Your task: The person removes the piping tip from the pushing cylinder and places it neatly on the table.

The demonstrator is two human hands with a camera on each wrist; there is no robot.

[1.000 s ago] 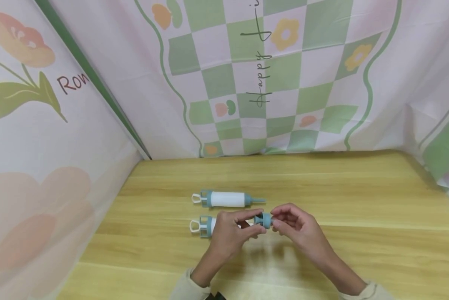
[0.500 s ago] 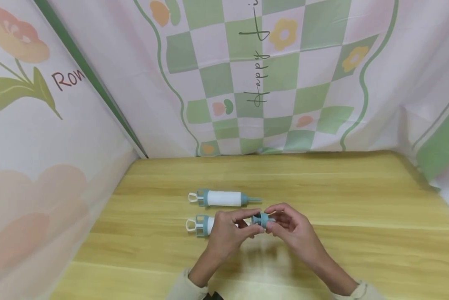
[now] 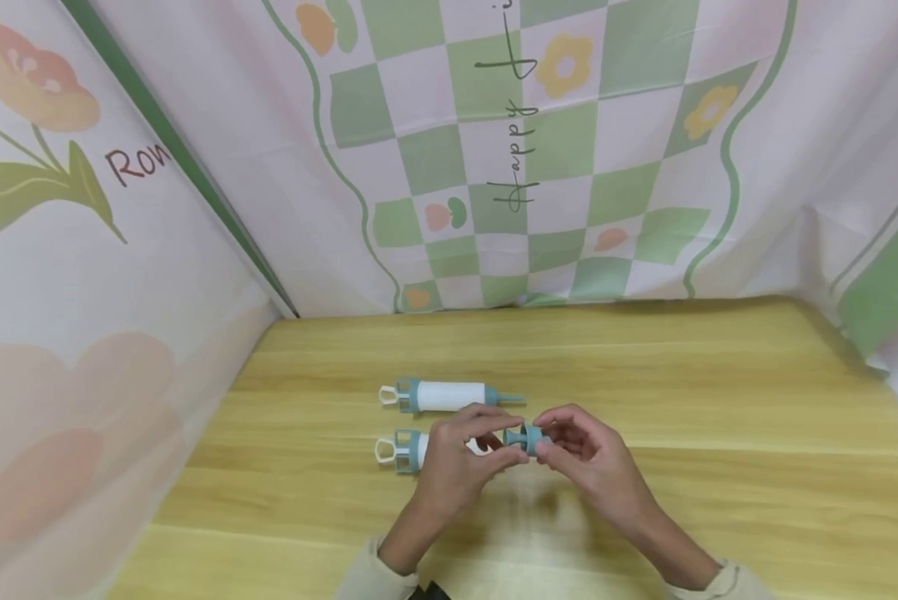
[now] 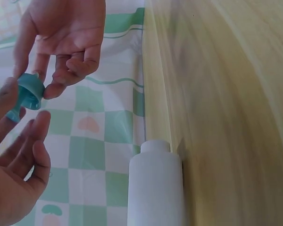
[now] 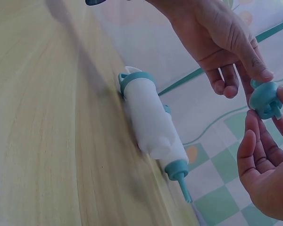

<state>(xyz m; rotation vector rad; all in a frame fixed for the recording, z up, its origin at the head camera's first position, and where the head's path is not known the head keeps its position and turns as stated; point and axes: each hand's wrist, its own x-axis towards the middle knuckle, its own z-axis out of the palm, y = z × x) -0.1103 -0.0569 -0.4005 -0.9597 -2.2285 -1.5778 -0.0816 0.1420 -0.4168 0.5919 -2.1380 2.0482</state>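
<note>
Both hands meet at a small teal nozzle cap point(image 3: 534, 439) held above the table. My left hand point(image 3: 454, 458) pinches its left end between thumb and index finger. From the other side, my right hand point(image 3: 602, 462) pinches its right end with thumb and fingertips, hiding part of it. The left wrist view shows the cap's cupped side point(image 4: 30, 87). Below and behind the left hand lies a syringe-like white tube point(image 5: 146, 113) with a teal collar and bare neck. Farther back, a second white tube point(image 3: 451, 396) lies parallel, its long teal nozzle point(image 5: 183, 187) fitted and pointing right.
The wooden table point(image 3: 719, 392) runs back to a hanging curtain point(image 3: 561, 208) with green checks and flowers. A floral cloth point(image 3: 186, 292) borders the table on the left. Each tube carries a white pull ring point(image 3: 385, 451) at its left end.
The right fingers have closed in along the cap toward the left hand, covering the stub that showed earlier. Another left finger now shows raised above the index finger. The tubes stay put.
</note>
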